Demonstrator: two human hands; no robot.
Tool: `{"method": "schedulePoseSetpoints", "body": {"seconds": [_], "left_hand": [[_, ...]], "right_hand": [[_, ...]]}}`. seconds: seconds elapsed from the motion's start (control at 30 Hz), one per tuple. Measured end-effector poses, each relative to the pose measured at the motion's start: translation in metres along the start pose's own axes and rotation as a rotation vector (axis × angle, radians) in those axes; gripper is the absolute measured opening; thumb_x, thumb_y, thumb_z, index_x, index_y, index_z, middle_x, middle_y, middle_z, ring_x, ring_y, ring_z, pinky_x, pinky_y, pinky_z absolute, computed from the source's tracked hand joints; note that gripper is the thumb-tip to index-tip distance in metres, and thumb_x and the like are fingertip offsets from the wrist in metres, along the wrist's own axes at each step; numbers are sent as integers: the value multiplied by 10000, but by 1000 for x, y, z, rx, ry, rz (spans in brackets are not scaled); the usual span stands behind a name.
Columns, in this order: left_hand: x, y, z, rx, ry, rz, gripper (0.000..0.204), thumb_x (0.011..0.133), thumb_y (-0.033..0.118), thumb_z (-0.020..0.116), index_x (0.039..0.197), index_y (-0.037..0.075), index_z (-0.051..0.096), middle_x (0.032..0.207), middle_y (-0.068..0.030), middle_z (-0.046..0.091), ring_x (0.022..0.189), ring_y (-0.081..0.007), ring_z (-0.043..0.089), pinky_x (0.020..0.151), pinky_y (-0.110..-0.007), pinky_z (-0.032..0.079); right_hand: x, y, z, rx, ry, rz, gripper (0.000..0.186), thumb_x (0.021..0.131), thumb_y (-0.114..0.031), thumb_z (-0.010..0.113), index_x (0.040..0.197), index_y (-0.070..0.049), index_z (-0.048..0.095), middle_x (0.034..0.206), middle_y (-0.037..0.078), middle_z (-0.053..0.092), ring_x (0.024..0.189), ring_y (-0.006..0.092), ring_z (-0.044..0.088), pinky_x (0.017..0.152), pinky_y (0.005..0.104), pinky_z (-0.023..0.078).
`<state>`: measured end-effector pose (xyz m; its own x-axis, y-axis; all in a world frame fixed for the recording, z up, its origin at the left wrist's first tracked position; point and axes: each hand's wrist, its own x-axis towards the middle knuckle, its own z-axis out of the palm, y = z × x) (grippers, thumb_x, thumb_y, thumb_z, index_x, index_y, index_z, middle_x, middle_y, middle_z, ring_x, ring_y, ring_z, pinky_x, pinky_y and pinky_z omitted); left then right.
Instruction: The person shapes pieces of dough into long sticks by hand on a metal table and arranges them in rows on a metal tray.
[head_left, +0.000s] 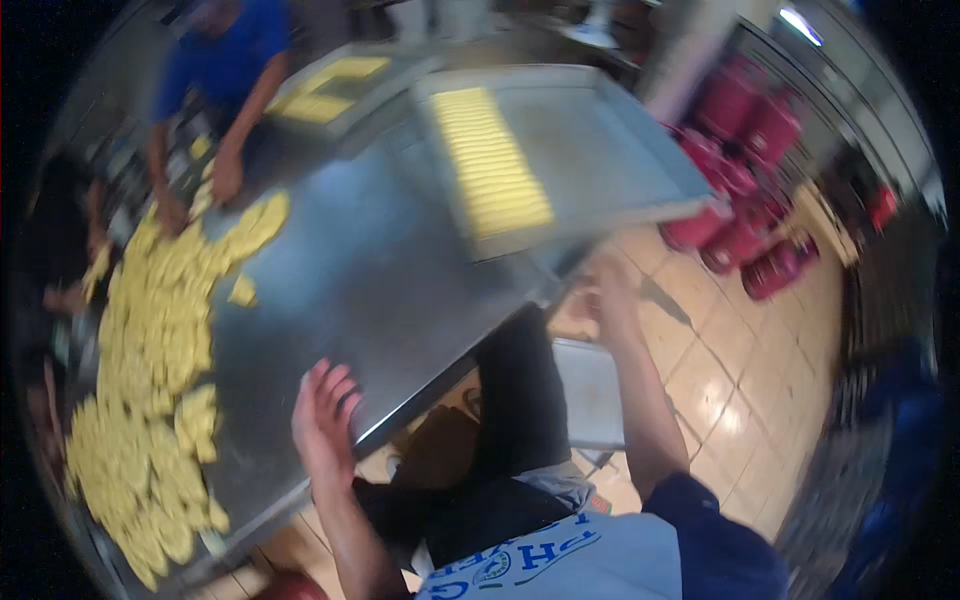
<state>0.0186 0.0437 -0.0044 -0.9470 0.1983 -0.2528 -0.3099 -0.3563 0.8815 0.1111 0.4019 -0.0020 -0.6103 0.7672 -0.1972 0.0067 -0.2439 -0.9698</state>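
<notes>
One bare left hand (324, 425) has loosely parted fingers and grasps nothing visible; the right hand (606, 296) is blurred, fingers partly curled, its hold impossible to tell. Just beyond the right hand, a metal tray (610, 150) carries one row of yellow dough strips (492, 165); left of the left hand, yellow dough pieces (155, 330) heap on the steel table (320, 290).
</notes>
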Motion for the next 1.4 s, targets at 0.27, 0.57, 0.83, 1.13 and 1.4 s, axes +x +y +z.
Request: {"method": "schedulePoseSetpoints", "body": {"seconds": [0.27, 0.57, 0.83, 1.13, 1.4], "left_hand": [[-47, -33, 78, 693, -227, 700, 460, 997, 376, 355, 1280, 62, 537, 1299, -189, 523, 1250, -341, 462, 1067, -438, 318], [-42, -22, 54, 494, 92, 768, 694, 931, 490, 412, 1495, 163, 173, 1555, -143, 122, 1433, -340, 128, 1131, -504, 125], [-109, 39, -36, -150, 18, 657, 870, 899, 699, 211, 1426, 9, 263, 1203, -246, 558, 763, -214, 657, 788, -327, 524], [-55, 42, -124, 894, 739, 935, 383, 894, 313, 458, 1011, 0, 646, 982, -125, 606, 955, -267, 529, 845, -331, 406], [-38, 20, -130, 796, 848, 779, 147, 823, 65, 615, 955, 14, 652, 940, -136, 622, 971, -294, 560, 857, -373, 439]], "right_hand": [[-147, 50, 96, -833, -732, -473, 522, 972, -403, 444, 1342, -41, 382, 1227, 183, 492, 1083, 257, 540, 878, 385, 477], [-157, -2, 167, 67, -1163, -326, 843, 900, -690, 256, 1468, -68, 263, 1522, 165, 245, 1405, 313, 235, 1148, 450, 143], [-153, -19, 229, -378, -1085, -841, 263, 818, -23, 670, 1055, -4, 558, 885, 120, 642, 836, 295, 653, 776, 351, 523], [-251, -115, 230, -79, -1391, -1100, 242, 748, -110, 741, 787, -54, 509, 762, 86, 598, 686, 253, 635, 654, 392, 554], [-193, -30, 302, -532, -1708, -916, 231, 810, -156, 699, 993, -36, 626, 914, 122, 642, 858, 271, 634, 776, 350, 506]]}}
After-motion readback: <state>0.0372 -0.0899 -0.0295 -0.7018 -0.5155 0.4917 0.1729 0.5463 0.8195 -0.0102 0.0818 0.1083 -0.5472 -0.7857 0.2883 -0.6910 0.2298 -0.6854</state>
